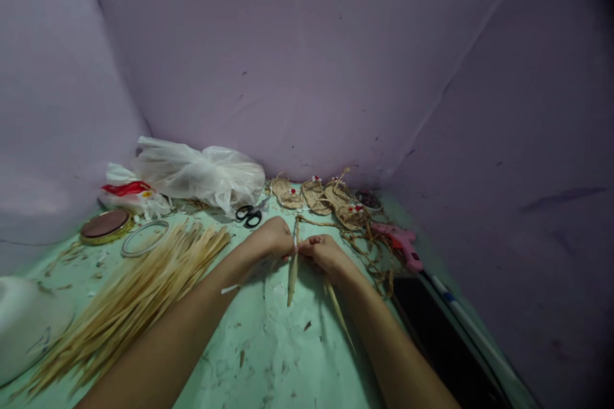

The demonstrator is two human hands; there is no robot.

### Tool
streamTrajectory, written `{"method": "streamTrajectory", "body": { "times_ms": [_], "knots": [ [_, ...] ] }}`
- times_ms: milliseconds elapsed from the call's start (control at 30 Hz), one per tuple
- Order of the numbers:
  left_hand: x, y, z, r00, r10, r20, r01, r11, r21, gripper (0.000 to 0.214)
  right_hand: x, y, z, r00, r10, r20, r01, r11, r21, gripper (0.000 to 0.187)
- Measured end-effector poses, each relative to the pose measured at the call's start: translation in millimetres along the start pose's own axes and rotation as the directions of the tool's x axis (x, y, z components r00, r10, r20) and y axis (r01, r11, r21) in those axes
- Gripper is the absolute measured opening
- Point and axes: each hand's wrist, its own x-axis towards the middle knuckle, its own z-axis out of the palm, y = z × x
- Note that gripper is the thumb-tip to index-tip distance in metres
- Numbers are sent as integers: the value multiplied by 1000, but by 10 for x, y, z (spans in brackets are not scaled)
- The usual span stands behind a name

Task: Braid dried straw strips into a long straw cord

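My left hand (279, 238) and my right hand (326, 254) meet just above the green table, fingers pinched close together. Between them they grip dried plant-fibre strips (292, 284); one end hangs down below the fingertips. Another pale strip (339, 316) trails from under my right hand toward me. From the top of the grip a braided fibre cord (319, 223) runs off to the right into a loose tangle (367, 249). How the strips cross inside the fingers is too small to make out.
A bundle of dried strips (139, 297) lies left, near a ring of tape (145, 238) and a round tin (105, 225). Black-handled scissors (249, 214), a plastic bag (201, 176) and woven fibre slippers (314, 197) line the back. Right are a pink glue gun (405, 246) and a black tray (441, 345).
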Motion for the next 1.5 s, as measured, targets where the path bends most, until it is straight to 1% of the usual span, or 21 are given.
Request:
{"method": "streamTrajectory", "body": {
  "times_ms": [67, 167, 200, 267, 333, 367, 400, 433, 500, 567, 633, 700, 767, 833, 900, 1000, 1067, 1167, 1267, 1367, 1500],
  "knots": [
    [-118, 107, 34, 999, 8, -47, -4, 995, 96, 12, -6, 8, 14, 1000, -1, 17, 0, 996, 86, 6],
    [-278, 253, 116, 980, 68, -187, -20, 969, 245, 17, -16, 14, 24, 1000, -8, 22, 3, 981, 192, 6],
    [-308, 279, 127, 976, 87, -199, -31, 962, 271, 17, -20, 10, 23, 999, -9, 32, 2, 977, 214, 6],
    [-319, 284, 92, 987, 99, -126, -66, 968, 242, 14, -31, -4, 22, 998, -6, 62, -10, 970, 244, 7],
    [-275, 233, -11, 997, 68, -25, -66, 994, 84, 11, -40, -18, 26, 997, -12, 80, -10, 965, 263, 8],
    [-241, 196, -74, 999, 38, 4, -38, 999, -30, 13, -40, -21, 29, 997, -14, 79, -8, 964, 267, 8],
    [-203, 157, -131, 1000, -10, -10, 9, 989, -146, 16, -39, -20, 34, 997, -18, 77, -4, 962, 272, 8],
    [-165, 118, -175, 998, -68, -13, 62, 966, -252, 19, -36, -15, 37, 997, -21, 77, -2, 960, 281, 8],
    [-95, 51, -200, 991, -121, 62, 136, 894, -428, 20, -29, -1, 39, 995, -31, 91, 2, 952, 306, 7],
    [-32, 0, -144, 974, -68, 215, 177, 820, -544, 16, -33, 5, 26, 992, -55, 115, 16, 949, 314, 8],
    [24, -41, -51, 941, 5, 339, 218, 756, -617, 14, -51, -8, -2, 985, -85, 150, 38, 955, 294, 8],
    [69, -73, 30, 910, 35, 412, 268, 709, -652, 11, -73, -33, -34, 977, -104, 188, 54, 966, 253, 7],
    [93, -90, 80, 903, 16, 429, 293, 705, -645, 9, -76, -45, -57, 973, -113, 202, 75, 979, 188, 5],
    [93, -84, 105, 935, -45, 351, 256, 769, -585, 9, -43, -22, -61, 975, -122, 184, 109, 991, 80, 3],
    [76, -56, 120, 968, -121, 220, 209, 872, -443, 11, 21, 38, -49, 977, -168, 132, 178, 982, -64, 3],
    [46, 0, 136, 988, -152, 37, 156, 955, -250, 9, 116, 139, -30, 952, -301, 54, 302, 897, -322, 5],
    [40, 18, 146, 993, -115, -30, 104, 965, -240, 5, 131, 164, -34, 932, -361, 40, 337, 821, -460, 9],
    [58, -4, 170, 994, -107, -30, 92, 942, -323, 5, 50, 100, -63, 928, -372, 18, 310, 743, -593, 14],
    [86, -50, 203, 992, -126, -1, 116, 916, -383, 8, -104, -45, -92, 942, -329, -58, 198, 689, -697, 16],
    [84, -50, 212, 992, -126, 6, 118, 908, -403, 8, -254, -190, -81, 957, -269, -105, 102, 655, -748, 17],
    [20, 25, 156, 984, -177, 35, 172, 859, -483, 10, -387, -277, 35, 959, -256, -121, 60, 600, -798, 17]
  ]
}}
